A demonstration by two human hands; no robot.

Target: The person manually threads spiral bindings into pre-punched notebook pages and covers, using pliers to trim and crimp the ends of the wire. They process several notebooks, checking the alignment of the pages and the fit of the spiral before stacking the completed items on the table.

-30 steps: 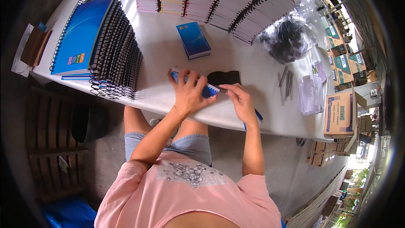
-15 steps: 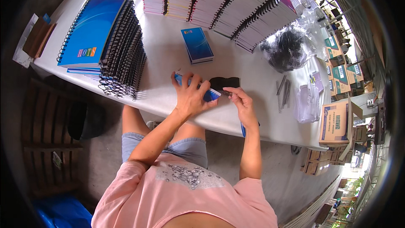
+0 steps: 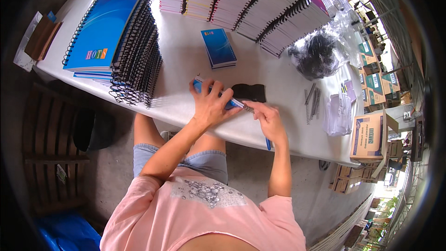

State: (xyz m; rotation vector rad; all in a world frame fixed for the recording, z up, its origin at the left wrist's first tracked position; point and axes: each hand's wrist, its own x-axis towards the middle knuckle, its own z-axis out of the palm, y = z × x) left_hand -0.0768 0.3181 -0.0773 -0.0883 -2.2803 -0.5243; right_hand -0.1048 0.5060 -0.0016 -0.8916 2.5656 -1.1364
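Left hand (image 3: pixel 211 103) is clamped across a small blue-covered paper notepad (image 3: pixel 197 85), at the near edge of the white-covered table (image 3: pixel 181 65), roughly in the middle. Right hand (image 3: pixel 269 118) is just beside it, fingers pinched on a thin dark wire coil (image 3: pixel 248 108) at the pad's right end. Can't tell how far the coil is threaded.

Label-wise: the tall stack of blue spiral-bound notebooks (image 3: pixel 104 30) on the left has a row of coloured squares with pale letters on its top cover. The short stack of small blue notepads (image 3: pixel 218 49) farther off has a similar coloured logo. Over on the right, the brown cardboard box (image 3: pixel 368 137) has dark printed lettering, and loose dark wire coils (image 3: pixel 313 104) lie on the table nearby.
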